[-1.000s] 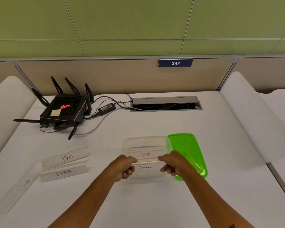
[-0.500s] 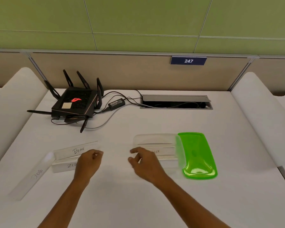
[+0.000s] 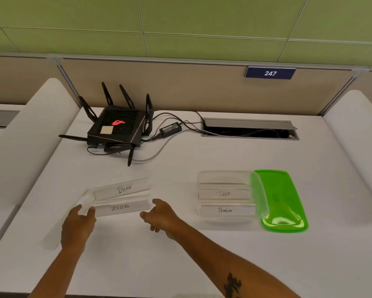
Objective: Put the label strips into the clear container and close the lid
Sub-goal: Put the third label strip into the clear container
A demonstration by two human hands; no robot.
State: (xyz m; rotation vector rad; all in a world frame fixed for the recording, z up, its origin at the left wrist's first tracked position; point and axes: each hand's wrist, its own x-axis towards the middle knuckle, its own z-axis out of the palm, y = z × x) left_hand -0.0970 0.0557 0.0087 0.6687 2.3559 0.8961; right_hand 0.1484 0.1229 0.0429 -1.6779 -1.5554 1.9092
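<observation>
Two hands flank the ZEBRA strip (image 3: 121, 208): left hand (image 3: 77, 224) at its left end, right hand (image 3: 161, 215) at its right end, fingers loosely curled, contact unclear. BEAR strip (image 3: 122, 188) lies just behind. Open tabletop, then the clear container (image 3: 225, 176) holding TIGER and PENGUIN strips, green lid (image 3: 281, 201) against its right edge.

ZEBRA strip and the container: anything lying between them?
Only the right hand, at the ZEBRA strip's right end; from there to the container the head view shows bare table.
</observation>
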